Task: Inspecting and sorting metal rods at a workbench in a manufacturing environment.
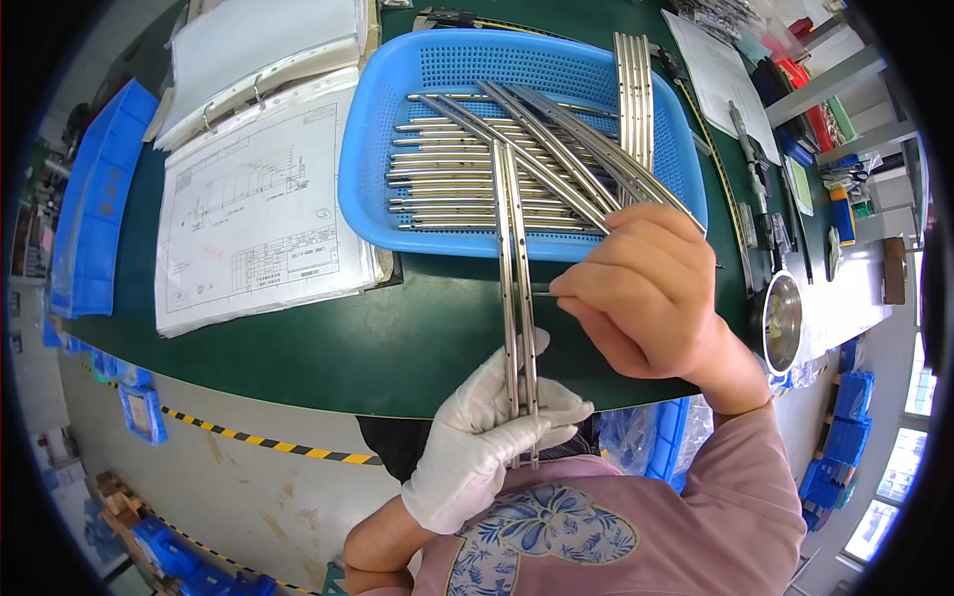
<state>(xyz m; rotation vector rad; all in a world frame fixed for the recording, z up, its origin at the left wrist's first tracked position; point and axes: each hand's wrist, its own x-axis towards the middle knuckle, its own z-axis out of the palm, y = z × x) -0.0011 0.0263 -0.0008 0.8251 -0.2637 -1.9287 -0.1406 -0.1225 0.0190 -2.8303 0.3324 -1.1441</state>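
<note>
My left hand [475,437], in a white glove, is closed around the lower part of two slim metal rods [524,298] with small holes along their length. The pair lies side by side and slants up over the near rim of a blue perforated basket [427,241]. My bare right hand [646,293] is closed in a pinch just right of the rods. A thin pin [543,294] sticks out from its fingertips toward them; whether it touches a hole I cannot tell. Many similar rods [452,179] lie in the basket, some crosswise, some leaning on its right rim.
Left of the basket, an open ring binder [258,209] with a drawing lies on the green table [417,328]. A blue tray [109,199] stands at far left. On the right are a metal bowl [782,320], a micrometer [747,149] and a paper sheet [711,79].
</note>
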